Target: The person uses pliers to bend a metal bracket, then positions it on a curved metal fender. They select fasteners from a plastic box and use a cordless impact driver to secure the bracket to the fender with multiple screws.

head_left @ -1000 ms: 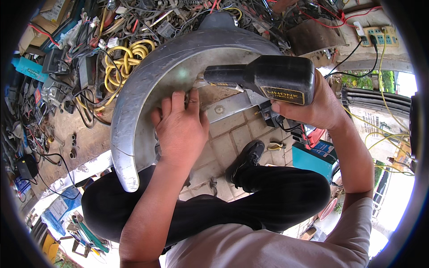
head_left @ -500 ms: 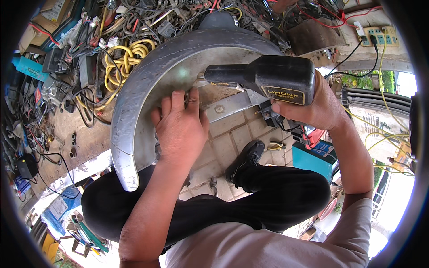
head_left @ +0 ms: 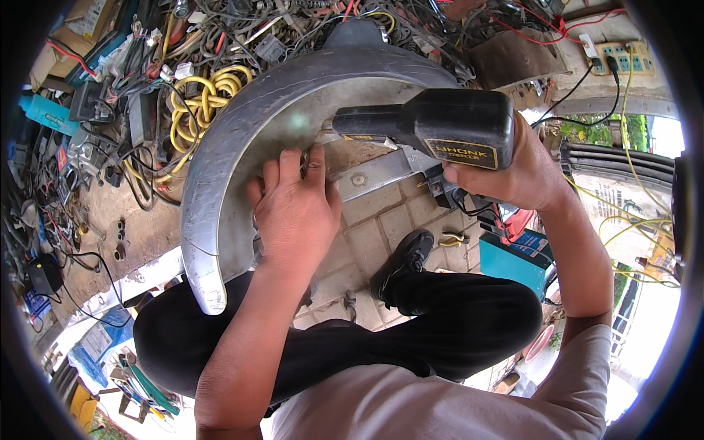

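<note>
A curved grey plastic fender (head_left: pixel 202 169), scuffed along its rim, lies hollow side toward me, one end above my left thigh. My left hand (head_left: pixel 297 220) rests on its inner face, fingers apart and fingertips pressed down; what lies under the palm is hidden. My right hand (head_left: pixel 524 172) is closed round the handle of a black gun-shaped power tool (head_left: pixel 455 121). The tool points left, and its thin metal tip sits close beside my left index finger. A pale greenish light spot shows on the fender just beyond the tip.
Tangled cables and parts (head_left: pixel 293 26) crowd the far side, with a coiled yellow hose (head_left: pixel 194 103) at left. A metal bar (head_left: pixel 363 180) lies beyond the floor tiles. A teal box (head_left: pixel 513 260) stands at right, below a power strip (head_left: pixel 623 59). Yellow-handled pliers (head_left: pixel 452 240) lie near my shoe.
The tool and my right hand have shifted very slightly left and up. My left hand and the fender have barely moved.
</note>
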A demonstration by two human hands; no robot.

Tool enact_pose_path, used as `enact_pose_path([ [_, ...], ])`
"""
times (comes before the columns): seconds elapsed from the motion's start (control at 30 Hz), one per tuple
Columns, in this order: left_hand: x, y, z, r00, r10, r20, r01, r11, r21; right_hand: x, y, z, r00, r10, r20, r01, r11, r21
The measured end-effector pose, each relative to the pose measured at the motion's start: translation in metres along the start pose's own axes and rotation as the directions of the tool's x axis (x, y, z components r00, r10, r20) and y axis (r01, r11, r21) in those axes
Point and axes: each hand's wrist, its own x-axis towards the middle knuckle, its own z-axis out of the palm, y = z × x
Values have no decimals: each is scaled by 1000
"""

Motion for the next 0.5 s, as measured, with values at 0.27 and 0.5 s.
enact_pose_path([
  [0.27, 0, 0, 0, 1000, 1, -4, -1, 1000, -3, 0, -3, -1, 998, -61, 9, 61, 997, -42],
  [0.5, 0, 0, 2, 1000, 0, -17, 0, 1000, 1, 0, -2, 1, 998, -58, 1, 58, 998, 1],
])
